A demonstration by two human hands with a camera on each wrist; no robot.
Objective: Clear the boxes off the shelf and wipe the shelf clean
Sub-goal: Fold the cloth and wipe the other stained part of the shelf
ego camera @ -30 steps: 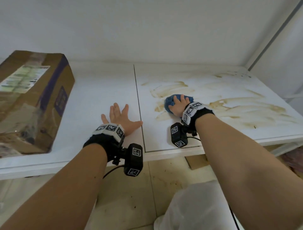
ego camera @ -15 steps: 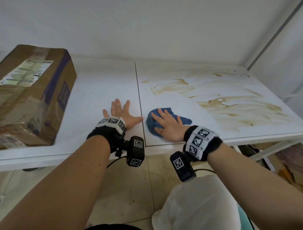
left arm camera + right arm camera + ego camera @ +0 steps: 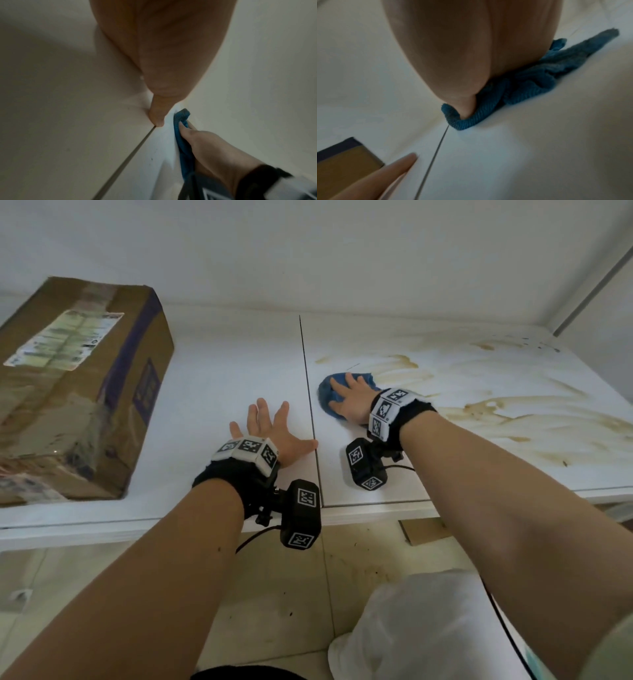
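Your right hand (image 3: 352, 402) presses flat, fingers straight, on the blue cloth (image 3: 327, 395) right of the shelf (image 3: 219, 371) seam; your left hand (image 3: 270, 433) lies flat, holding nothing; the cardboard box (image 3: 75, 392) sits far left

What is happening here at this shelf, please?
A person is wiping a white shelf. The right hand presses a blue cloth flat just right of the seam, with brown stains remaining further right. The left hand rests open on the left panel. One cardboard box stands on the shelf's left end.
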